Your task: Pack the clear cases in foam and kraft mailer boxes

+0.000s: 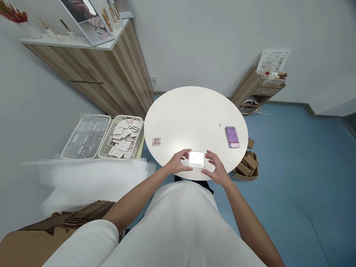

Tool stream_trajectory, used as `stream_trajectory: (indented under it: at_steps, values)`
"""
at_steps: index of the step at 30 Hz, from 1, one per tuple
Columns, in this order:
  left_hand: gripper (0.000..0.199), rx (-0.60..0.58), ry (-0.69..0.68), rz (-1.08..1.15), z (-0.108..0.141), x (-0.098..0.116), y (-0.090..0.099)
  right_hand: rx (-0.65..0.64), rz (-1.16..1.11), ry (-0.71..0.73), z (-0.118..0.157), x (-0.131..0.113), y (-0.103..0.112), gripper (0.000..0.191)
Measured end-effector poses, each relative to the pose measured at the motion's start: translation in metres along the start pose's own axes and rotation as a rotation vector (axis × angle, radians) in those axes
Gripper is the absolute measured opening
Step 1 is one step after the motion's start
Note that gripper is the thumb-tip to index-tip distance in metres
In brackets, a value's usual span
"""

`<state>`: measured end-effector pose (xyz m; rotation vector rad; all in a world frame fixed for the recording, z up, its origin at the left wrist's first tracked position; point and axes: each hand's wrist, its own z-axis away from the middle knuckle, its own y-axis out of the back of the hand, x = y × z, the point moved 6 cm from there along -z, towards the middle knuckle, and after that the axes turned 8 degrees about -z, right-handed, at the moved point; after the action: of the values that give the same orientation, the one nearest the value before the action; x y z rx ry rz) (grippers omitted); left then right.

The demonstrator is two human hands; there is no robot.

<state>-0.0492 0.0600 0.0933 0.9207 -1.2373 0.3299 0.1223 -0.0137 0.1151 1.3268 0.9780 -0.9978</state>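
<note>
A small clear plastic box (196,159) with a bright white face is at the front part of the white oval table (191,107). My left hand (180,161) holds its left end, with the index finger at the far corner and the thumb at the near corner. Beside the right end is my right hand (217,168), its fingers apart and curved. The right thumb lies close to the near right corner; whether it touches cannot be told. Left of the hands, a small set of pinkish nail tips (156,142) lies on the table. A purple stack, blurred into blocks (232,137), lies to the right.
Left of the table stand a basket of white cards (139,142) and a basket of clear plastic packaging (65,150). White sheeting (91,178) and brown cardboard (36,241) are nearer me. A carton of folded cardboard (246,178) is on the blue floor at right. Behind are two wooden cabinets (130,70).
</note>
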Motion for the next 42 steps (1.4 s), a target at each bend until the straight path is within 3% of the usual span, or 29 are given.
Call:
stream_trajectory:
  at_steps: [4, 10, 26, 42]
  values:
    - [0.077, -0.037, -0.013, 0.090, 0.000, 0.000, -0.002, -0.111, 0.077, 0.076, -0.007, -0.003, -0.008, 0.065]
    - [0.079, -0.045, -0.002, 0.192, 0.001, -0.002, -0.005, -0.059, 0.046, 0.122, -0.011, -0.006, -0.013, 0.057]
    - [0.079, -0.078, 0.047, 0.350, -0.003, 0.001, -0.011, -0.029, -0.186, 0.049, -0.019, -0.005, -0.006, 0.054]
    - [0.085, -0.010, 0.170, 0.521, -0.019, 0.010, -0.020, -0.064, -0.394, 0.059, -0.036, 0.007, 0.008, 0.053]
